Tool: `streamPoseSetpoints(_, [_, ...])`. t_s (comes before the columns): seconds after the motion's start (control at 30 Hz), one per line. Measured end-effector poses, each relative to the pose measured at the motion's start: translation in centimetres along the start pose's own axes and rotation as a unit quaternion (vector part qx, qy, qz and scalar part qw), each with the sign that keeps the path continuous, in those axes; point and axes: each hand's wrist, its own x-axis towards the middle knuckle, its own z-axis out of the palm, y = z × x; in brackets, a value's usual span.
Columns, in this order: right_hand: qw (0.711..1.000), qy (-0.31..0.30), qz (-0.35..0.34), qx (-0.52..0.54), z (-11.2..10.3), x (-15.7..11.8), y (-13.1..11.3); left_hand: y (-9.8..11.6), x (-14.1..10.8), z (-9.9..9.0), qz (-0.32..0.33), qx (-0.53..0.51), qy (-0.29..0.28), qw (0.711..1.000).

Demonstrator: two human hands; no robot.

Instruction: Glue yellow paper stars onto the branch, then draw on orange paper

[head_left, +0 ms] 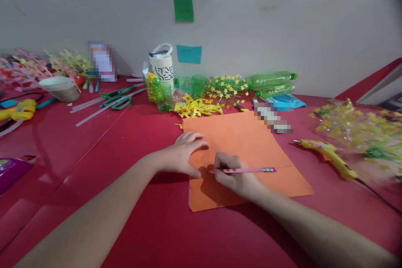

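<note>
A stack of orange paper lies on the red table in front of me. My right hand rests on it, fingers closed around a pink pencil. The pencil's tip points left at the sheet, and its eraser end sticks out to the right. On the paper's left edge lies my left hand, fingers spread and holding nothing. A faint line crosses the sheet to the right of the pencil.
Behind the paper are yellow paper strips, green plastic bottles and a white tumbler. A yellow glue gun with a cord lies right. Scissors, a cup and another glue gun are left.
</note>
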Motion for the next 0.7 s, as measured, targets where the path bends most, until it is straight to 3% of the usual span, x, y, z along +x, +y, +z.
streamPoseSetpoints(0.7, [0.999, -0.022, -0.039, -0.005, -0.19, 0.03, 0.67, 0.24, -0.05, -0.19, -0.016, 0.001, -0.016, 1.0])
